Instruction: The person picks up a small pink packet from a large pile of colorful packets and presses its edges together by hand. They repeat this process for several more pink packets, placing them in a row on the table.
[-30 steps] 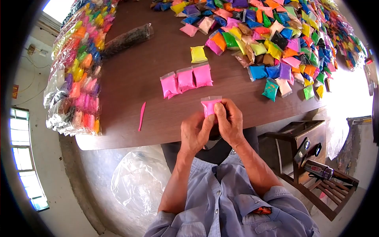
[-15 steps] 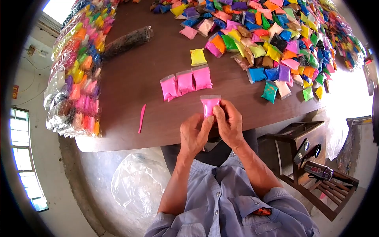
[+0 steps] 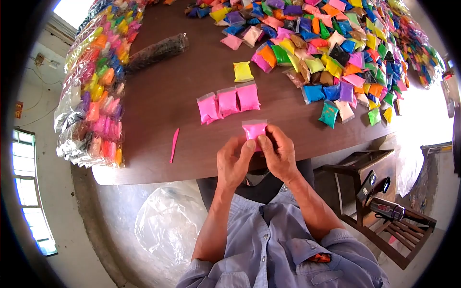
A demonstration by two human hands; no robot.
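Observation:
Between my left hand (image 3: 232, 161) and my right hand (image 3: 278, 152) is a small clear packet of pink clay (image 3: 254, 129), held over the table's front edge. Both thumbs press on its face, and the fingers curl behind it, partly hidden. Just beyond lie three more pink packets in a row: a left one (image 3: 208, 108), a middle one (image 3: 227, 102) and a right one (image 3: 248, 97). A yellow packet (image 3: 243, 72) rests behind them. Off to the left, a pink plastic modelling knife (image 3: 174, 145) lies on the tabletop.
A big heap of coloured packets (image 3: 336, 57) covers the right and back of the brown table (image 3: 158, 105). Stacked bagged packets (image 3: 96, 105) line the left edge, near a dark wrapped roll (image 3: 158, 52). A wooden stool (image 3: 370, 158) stands at right; a clear plastic bag (image 3: 168, 221) lies on the floor.
The pink packet in my hands has tipped and sits slightly lower, with the thumbs spread a little wider across it. The things on the table stay in place.

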